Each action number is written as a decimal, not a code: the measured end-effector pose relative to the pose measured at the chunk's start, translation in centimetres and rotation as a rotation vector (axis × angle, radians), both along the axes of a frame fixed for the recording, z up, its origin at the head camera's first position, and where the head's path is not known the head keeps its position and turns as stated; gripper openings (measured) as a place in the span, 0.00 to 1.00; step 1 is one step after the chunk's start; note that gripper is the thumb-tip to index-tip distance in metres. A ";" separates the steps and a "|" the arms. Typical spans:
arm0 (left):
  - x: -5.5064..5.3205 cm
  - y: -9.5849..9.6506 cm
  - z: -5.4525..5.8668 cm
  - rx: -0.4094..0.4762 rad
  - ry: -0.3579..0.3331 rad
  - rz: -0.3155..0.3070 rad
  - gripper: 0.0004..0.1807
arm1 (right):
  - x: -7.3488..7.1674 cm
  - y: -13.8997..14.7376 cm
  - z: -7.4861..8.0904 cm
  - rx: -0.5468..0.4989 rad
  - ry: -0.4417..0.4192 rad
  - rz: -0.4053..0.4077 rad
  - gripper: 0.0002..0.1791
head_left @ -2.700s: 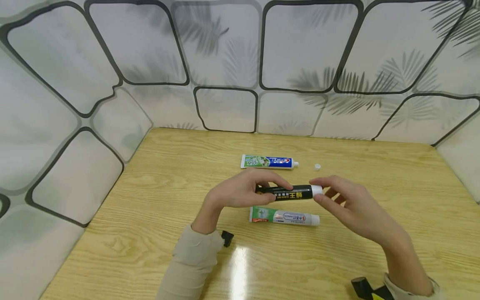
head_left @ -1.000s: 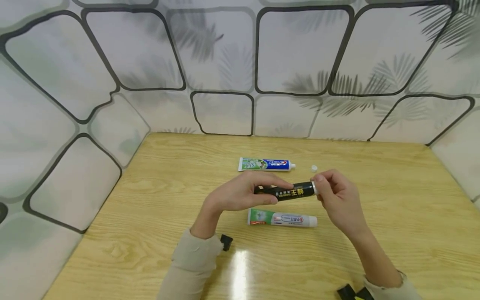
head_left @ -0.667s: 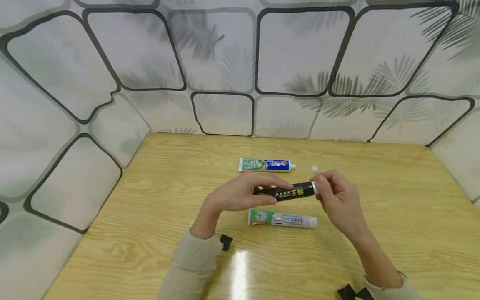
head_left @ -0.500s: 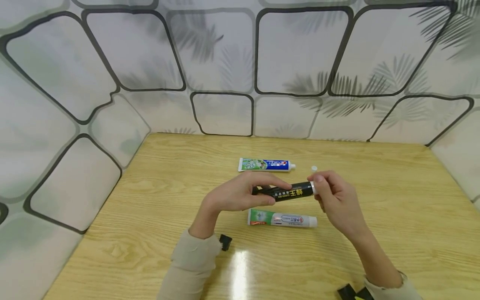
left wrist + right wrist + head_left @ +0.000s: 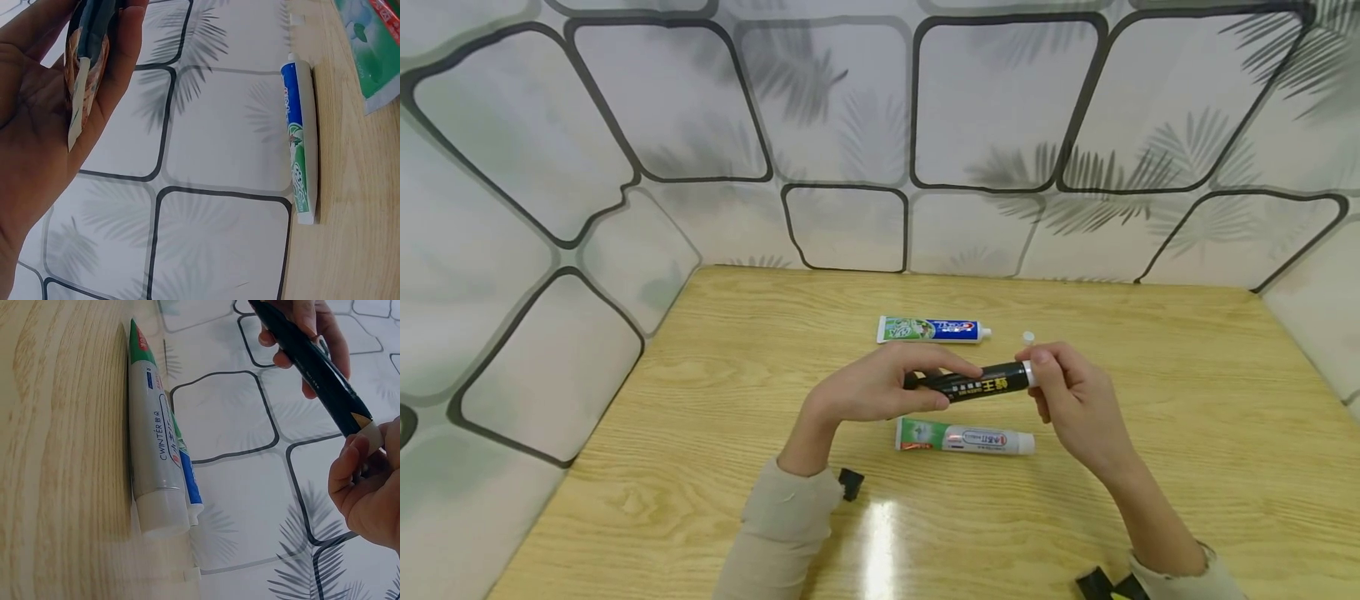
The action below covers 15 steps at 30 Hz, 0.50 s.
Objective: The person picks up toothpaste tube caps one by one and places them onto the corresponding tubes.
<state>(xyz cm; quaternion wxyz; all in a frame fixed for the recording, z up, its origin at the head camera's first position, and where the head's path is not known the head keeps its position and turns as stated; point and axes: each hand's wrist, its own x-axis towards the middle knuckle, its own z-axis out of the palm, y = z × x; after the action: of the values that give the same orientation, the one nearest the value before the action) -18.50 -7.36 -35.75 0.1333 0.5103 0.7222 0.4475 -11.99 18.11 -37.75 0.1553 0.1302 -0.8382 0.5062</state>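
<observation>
A black toothpaste tube [image 5: 988, 384] with gold lettering is held above the table, its capped end to the right. My left hand [image 5: 880, 385] grips the tube's body between thumb and fingers; its flat tail end shows against the palm in the left wrist view. My right hand [image 5: 1078, 404] pinches the white cap [image 5: 1028, 373], which sits on the tube's end. Below the hands a green and white toothpaste tube [image 5: 966, 437] lies with its white cap on. Behind them lies a green and blue toothpaste tube [image 5: 932, 330], its nozzle uncapped.
A small loose white cap [image 5: 1028, 337] lies on the wooden table [image 5: 745, 333], just beyond the right hand. Patterned cloth walls [image 5: 850, 225] stand along the back and sides of the table.
Since the oldest frame, my right hand has closed in on the white cap and now pinches it. The tube's capped end has tilted up slightly. Over the last second little has moved.
</observation>
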 end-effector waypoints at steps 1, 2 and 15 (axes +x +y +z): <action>0.0 0.0 0.0 -0.002 -0.001 0.000 0.22 | 0.0 0.0 0.0 -0.002 0.002 -0.002 0.14; 0.0 -0.1 0.0 -0.005 -0.002 -0.001 0.22 | 0.0 -0.1 0.0 -0.004 0.005 -0.005 0.14; 0.0 -0.3 0.1 0.001 -0.051 0.044 0.21 | -0.1 -0.2 0.2 -0.040 0.036 -0.042 0.13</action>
<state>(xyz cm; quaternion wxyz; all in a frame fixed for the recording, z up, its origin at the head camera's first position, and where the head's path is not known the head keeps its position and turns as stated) -18.51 -7.63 -35.61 0.1416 0.4828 0.7294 0.4635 -12.06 17.87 -37.54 0.1836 0.1188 -0.8276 0.5169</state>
